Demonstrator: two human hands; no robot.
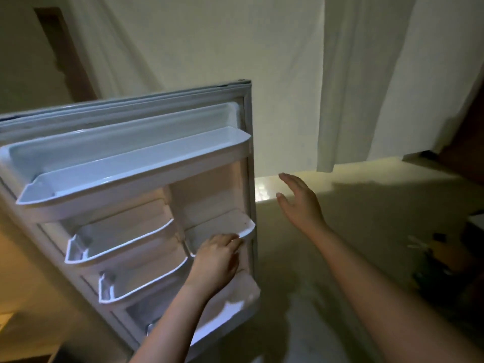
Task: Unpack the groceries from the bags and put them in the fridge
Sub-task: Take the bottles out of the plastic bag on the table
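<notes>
My left hand sits at about 7 o'clock in my view. Its fingers curl over the front lip of a small door bin, so I think it is holding the door by that bin. My right hand is near the middle, a bit toward 4 o'clock. It is empty, with the fingers straight and loose, out in the air just past the door's edge and touching nothing.

The door is swung wide open, and it fills the side from 8 to 10 o'clock. I see only its inside face. The inside of the fridge is not in my view.

How far along am I? I think I am at the very start. Every bin I can see has nothing in it. No food is in my hands. Some dark shapes lie on the floor at about 3 o'clock. They may be the bags, but it is too dark to tell. So almost all of the unpacking seems left to do.

The door is smooth, hard white plastic. The top shelf is long and shallow with round ends. The lower bins are short and curved like little tubs, with shiny rims. A soft rubber strip runs round the door edge. The floor looks flat and dull. A pale curtain hangs in long folds at 1 o'clock.
</notes>
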